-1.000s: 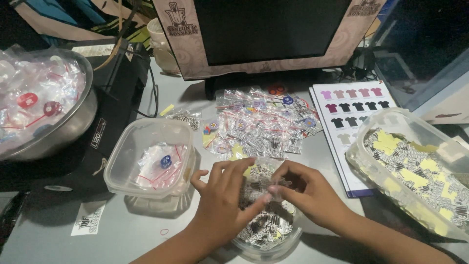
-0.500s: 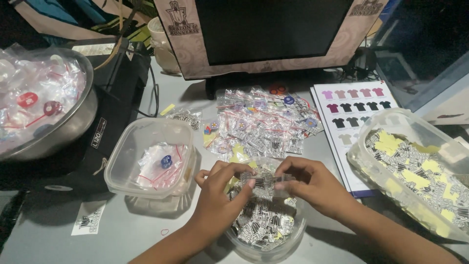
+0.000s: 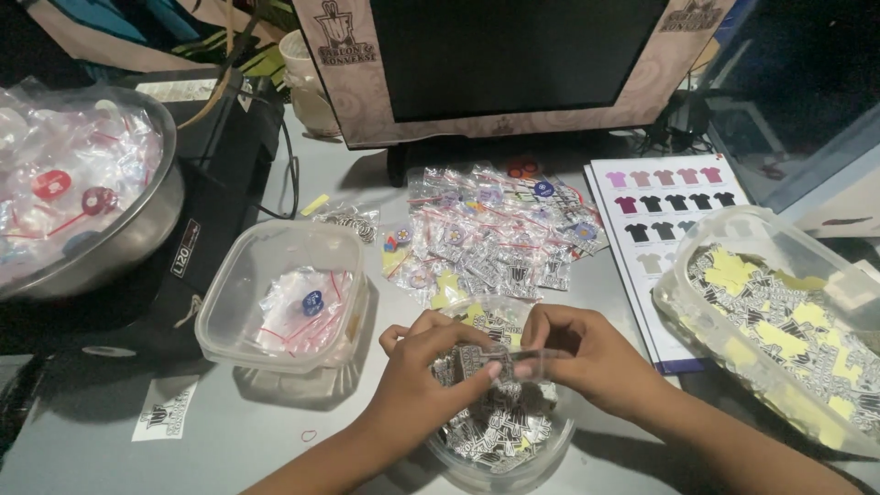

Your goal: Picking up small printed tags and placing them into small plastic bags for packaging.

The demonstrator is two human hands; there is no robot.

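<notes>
Both hands meet over the round bowl (image 3: 500, 431) of black-and-white stickers at the near edge of the desk (image 3: 229, 431). The left hand (image 3: 426, 367) and the right hand (image 3: 587, 353) pinch either end of a small clear packet (image 3: 509, 362), fingers clamped on it, just above the bowl. Left of them sits a square plastic tub (image 3: 275, 298) with a few bagged badges inside. Behind the hands lies a heap of clear packets (image 3: 495, 238), crowding the space up to the monitor (image 3: 513, 55). To the right, a shirt colour chart (image 3: 669, 206) and a long tub (image 3: 779, 321) of stickers. Far left, a metal bowl (image 3: 101, 238) full of bags.
</notes>
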